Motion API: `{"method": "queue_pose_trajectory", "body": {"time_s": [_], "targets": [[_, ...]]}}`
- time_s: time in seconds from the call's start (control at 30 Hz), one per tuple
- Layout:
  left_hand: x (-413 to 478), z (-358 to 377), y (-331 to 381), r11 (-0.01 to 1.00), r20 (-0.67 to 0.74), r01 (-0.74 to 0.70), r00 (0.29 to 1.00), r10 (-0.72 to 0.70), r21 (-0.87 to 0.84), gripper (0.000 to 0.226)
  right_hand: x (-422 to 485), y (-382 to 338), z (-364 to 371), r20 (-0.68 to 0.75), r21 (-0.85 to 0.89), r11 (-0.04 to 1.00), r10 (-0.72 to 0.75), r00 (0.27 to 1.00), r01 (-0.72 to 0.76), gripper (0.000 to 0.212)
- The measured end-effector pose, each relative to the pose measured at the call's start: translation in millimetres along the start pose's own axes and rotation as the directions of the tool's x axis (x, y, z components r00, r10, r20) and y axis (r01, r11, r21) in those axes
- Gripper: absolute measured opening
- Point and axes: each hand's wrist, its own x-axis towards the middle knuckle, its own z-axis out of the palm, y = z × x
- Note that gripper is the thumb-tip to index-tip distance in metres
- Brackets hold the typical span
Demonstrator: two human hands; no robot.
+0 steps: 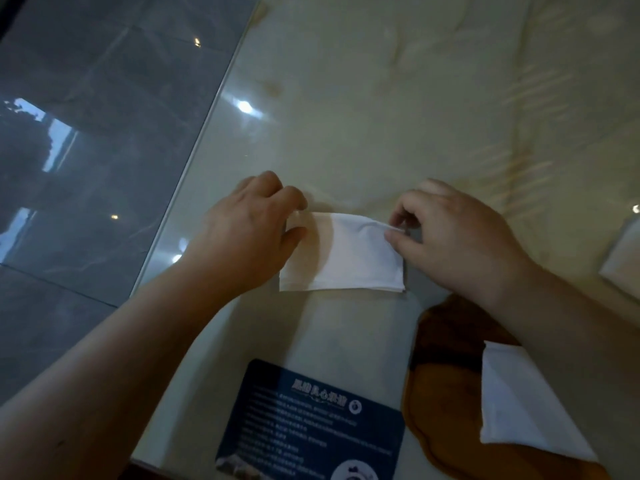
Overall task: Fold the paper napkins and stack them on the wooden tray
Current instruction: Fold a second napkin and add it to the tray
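A white paper napkin [346, 252], already folded to a rectangle, lies flat on the table [363, 98] in the middle of the view. The left hand [247, 225] rests on its left edge, fingers curled down over it; whether they pinch the paper or only press it cannot be told. The right hand [453, 233] has thumb and forefinger closed on the far right corner, lifting a thin layer.

The likely trouble is the thin tissue itself. Pulled against the left hand's hold, the pinched corner could tear, or only one ply could come up, so the next fold would land crooked. The table looks polished and slick, so the napkin may slide instead of creasing if the left hand eases off.

The wooden tray [446, 368] sits near right, partly under the right forearm, with one folded napkin [519, 407] on it lying askew; a careless sweep of that arm might push it off.

The table is a cream, marbled, glossy top showing lamp reflections. A dark blue printed card [311, 424] lies at the near edge. To the left, beyond the table edge, is a grey tiled floor [86, 150], also reflective. The room is dim.
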Motion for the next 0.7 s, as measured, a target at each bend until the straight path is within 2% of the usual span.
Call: {"method": "queue_pose_trajectory", "body": {"time_s": [0.1, 0.17, 0.27, 0.33, 0.4, 0.53, 0.6, 0.7], "targets": [[-0.1, 1.1, 0.8, 0.999, -0.018, -0.036, 0.999, 0.035, -0.017, 0.019, -1.6, -1.6, 1.9, -0.011, 0.031, 1.0, -0.004, 1.0, 0.005, 0.01], [-1.6, -0.7, 1.6, 0.995, -0.047, -0.045, 0.998, 0.041, -0.087, 0.012, -4.9, -2.5, 0.0, -0.063, 0.119, 0.993, 0.012, 0.998, -0.004, 0.01], [-2.3, -9.5, 6.5, 0.947, -0.051, 0.073, 0.994, -0.094, -0.314, 0.002, -12.3, -3.3, -3.9, -0.11, 0.358, 0.929, 0.138, 0.984, -0.091, 0.016], [-0.2, -13.3, 11.0, 0.828, 0.016, 0.185, 0.978, -0.209, -0.529, 0.006, -17.3, -2.0, -6.6, -0.115, 0.543, 0.832, 0.208, 0.971, -0.115, 0.016], [3.2, -15.3, 17.2, 0.639, 0.096, 0.25, 0.959, -0.265, -0.728, 0.006, -21.8, 0.6, -10.1, -0.135, 0.654, 0.75, 0.243, 0.961, -0.098, 0.01], [4.0, -17.7, 41.1, 0.401, 0.15, 0.258, 0.948, -0.281, -0.879, 0.012, -41.0, 10.2, -22.5, -0.174, 0.745, 0.663, 0.289, 0.941, -0.065, 0.019], [0.7, -15.7, 56.3, 0.346, 0.178, 0.274, 0.942, -0.284, -0.897, 0.016, -55.8, 16.5, -30.8, -0.172, 0.753, 0.654, 0.313, 0.934, -0.08, 0.02], [-6.3, -8.3, 84.9, 0.335, 0.224, 0.302, 0.942, -0.251, -0.892, 0.019, -84.4, 33.1, -40.6, -0.174, 0.734, 0.671, 0.336, 0.926, -0.105, 0.015]]}}
